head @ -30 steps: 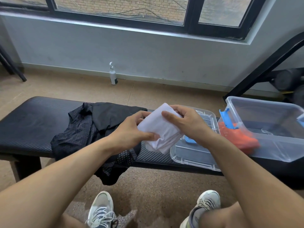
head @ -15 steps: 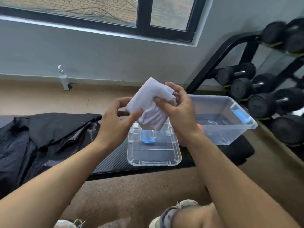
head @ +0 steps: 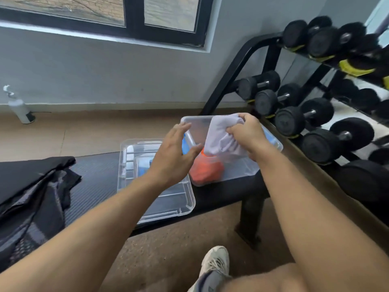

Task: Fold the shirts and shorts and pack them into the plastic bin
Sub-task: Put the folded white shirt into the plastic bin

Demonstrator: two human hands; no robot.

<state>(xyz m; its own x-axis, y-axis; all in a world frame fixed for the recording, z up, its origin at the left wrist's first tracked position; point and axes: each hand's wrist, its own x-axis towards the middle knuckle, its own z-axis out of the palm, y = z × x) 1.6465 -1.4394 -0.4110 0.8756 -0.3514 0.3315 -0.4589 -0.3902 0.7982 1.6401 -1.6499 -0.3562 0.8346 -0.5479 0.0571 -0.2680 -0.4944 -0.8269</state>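
The left hand (head: 174,157) has let go of the folded white garment (head: 221,138): a moment ago both hands held it in front of the chest, and now only the right hand (head: 247,133) has it. The right fingers (head: 233,130) are clamped on the top of the bundle, thumb on the near side, and the cloth hangs below them over the open plastic bin (head: 271,144). The left fingers (head: 183,128) are spread apart and hold nothing, hovering just beside the bin's near rim.

The garment has also travelled from above the lid (head: 130,182), which lies flat on the bench (head: 96,178), to above the bin. Under the right fingers an orange folded piece (head: 205,171) already sits on the bin floor, and the white bundle's lower edge seems to be just over it, though contact cannot be told.

So the folding of this piece looks finished and the packing is in hand. A heap of black clothes (head: 31,190) lies well to the left of the left fingers, not yet folded.
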